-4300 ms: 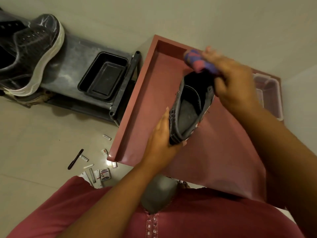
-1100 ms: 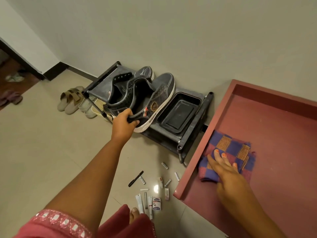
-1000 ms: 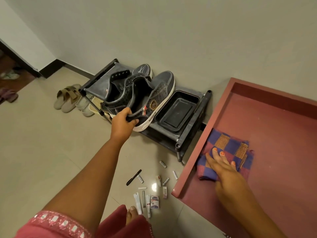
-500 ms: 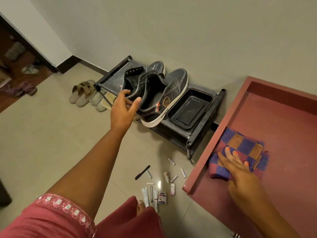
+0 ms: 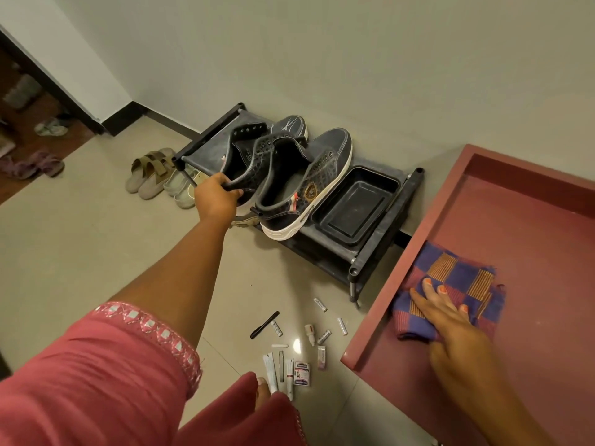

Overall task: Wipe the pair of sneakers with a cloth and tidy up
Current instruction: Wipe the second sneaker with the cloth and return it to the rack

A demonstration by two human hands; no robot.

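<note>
Two dark grey sneakers with white soles stand side by side on the low black shoe rack (image 5: 325,252). My left hand (image 5: 216,197) grips the heel collar of the left sneaker (image 5: 248,156). The right sneaker (image 5: 309,181) stands free beside it, its heel sticking out past the rack's front edge. On the red tray-like table (image 5: 528,220) lies a folded blue, red and orange checked cloth (image 5: 457,284), near the table's left rim. My right hand (image 5: 447,313) rests flat on the cloth with straight fingers.
A black plastic tub (image 5: 352,207) sits on the rack right of the sneakers. A black pen (image 5: 264,324), small tubes, batteries and a little box (image 5: 302,373) lie scattered on the floor before the table corner. Beige sandals (image 5: 151,173) stand left of the rack. The wall runs behind.
My left hand set the wiped sneaker on the rack beside the other, let go of it, and now grips the left sneaker's heel. My right hand stays on the cloth.
</note>
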